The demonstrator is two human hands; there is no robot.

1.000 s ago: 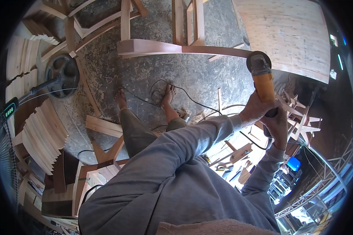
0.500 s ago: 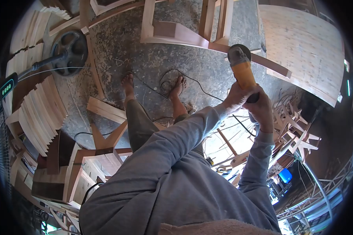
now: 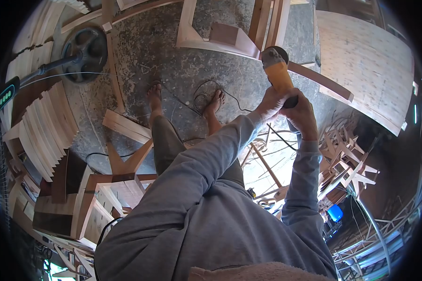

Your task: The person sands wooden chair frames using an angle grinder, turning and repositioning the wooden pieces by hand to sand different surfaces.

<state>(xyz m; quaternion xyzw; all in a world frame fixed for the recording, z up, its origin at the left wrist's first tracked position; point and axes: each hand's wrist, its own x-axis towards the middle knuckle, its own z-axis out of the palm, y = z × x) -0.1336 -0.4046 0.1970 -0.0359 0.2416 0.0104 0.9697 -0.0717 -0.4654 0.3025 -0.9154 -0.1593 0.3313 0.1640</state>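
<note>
Both my hands are wrapped round a yellow angle grinder [image 3: 279,77] with a dark rear end. My left hand [image 3: 271,104] is closed round its body from the left. My right hand [image 3: 302,116] grips the rear end from the right. The grinder's dark round head lies over the edge of a wooden frame [image 3: 225,46], beside a curved reddish wood piece [image 3: 323,83]. Whether the disc touches the wood, I cannot tell. A dark cord [image 3: 281,136] shows below the hands.
On the left stand a stack of curved wooden parts [image 3: 44,131] and a fan with a round base [image 3: 84,54]. A large pale board [image 3: 365,65] is at right. Loose cable [image 3: 206,91] lies by my feet. Wooden frames [image 3: 344,157] crowd the lower right.
The grinder and both hands have shifted left and slightly up in the view. The wooden frame appears further right. Both hands keep their grip.
</note>
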